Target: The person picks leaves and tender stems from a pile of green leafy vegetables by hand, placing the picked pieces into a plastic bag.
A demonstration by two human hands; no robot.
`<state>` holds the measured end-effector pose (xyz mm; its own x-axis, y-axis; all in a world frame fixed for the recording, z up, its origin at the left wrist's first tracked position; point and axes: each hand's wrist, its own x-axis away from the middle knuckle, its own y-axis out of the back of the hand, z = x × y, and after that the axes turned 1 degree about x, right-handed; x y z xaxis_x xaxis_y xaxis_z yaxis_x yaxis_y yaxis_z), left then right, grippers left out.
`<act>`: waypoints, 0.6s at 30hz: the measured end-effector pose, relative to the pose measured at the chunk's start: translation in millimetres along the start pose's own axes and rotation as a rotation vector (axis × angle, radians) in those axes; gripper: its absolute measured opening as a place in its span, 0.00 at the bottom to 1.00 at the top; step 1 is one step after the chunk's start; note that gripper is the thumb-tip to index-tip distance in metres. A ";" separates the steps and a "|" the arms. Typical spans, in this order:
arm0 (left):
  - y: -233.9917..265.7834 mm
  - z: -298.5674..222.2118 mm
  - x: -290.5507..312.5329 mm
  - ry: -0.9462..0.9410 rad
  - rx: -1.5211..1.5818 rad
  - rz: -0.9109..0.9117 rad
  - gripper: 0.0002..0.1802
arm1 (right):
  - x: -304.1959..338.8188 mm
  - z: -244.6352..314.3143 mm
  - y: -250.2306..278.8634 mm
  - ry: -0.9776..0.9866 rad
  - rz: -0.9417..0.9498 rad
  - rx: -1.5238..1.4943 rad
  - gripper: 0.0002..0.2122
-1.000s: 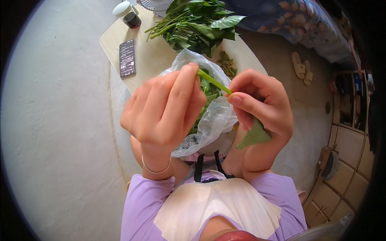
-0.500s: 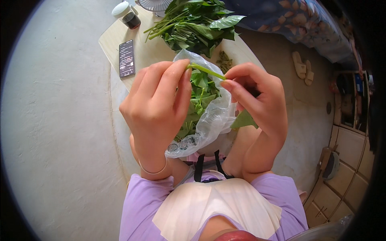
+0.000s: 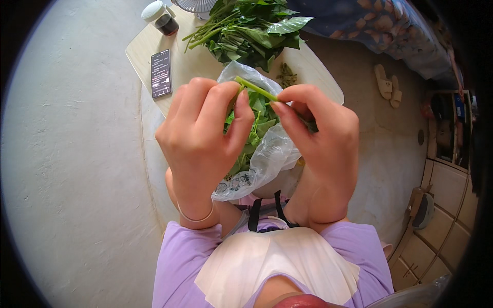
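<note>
Right hand [image 3: 328, 133]: my fingertips clamp slim green stem [image 3: 258, 89].
Left hand [image 3: 200, 128]: at its far end, can't tell if pinching.
Below: translucent white plastic bag [image 3: 277, 149], leafy greens [image 3: 263, 123] inside.

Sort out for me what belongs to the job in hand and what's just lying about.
Part of the job:
green stem, at the fingertips of left hand and right hand
plastic bag with leaves
probably the leafy bunch

Apparently just lying about:
phone
white-lidded jug
fan
slippers
</note>
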<state>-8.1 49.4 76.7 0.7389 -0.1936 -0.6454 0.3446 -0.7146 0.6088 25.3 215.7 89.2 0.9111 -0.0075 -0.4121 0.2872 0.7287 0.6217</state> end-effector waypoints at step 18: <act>2.5 1.3 1.6 -0.014 0.235 0.048 0.09 | 0.0 -1.1 0.9 -0.024 -0.009 -0.033 0.05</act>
<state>-6.8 46.4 76.6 0.7427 -0.2387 -0.6256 0.1641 -0.8409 0.5157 25.3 217.1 89.0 0.9156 -0.0305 -0.4010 0.2858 0.7508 0.5955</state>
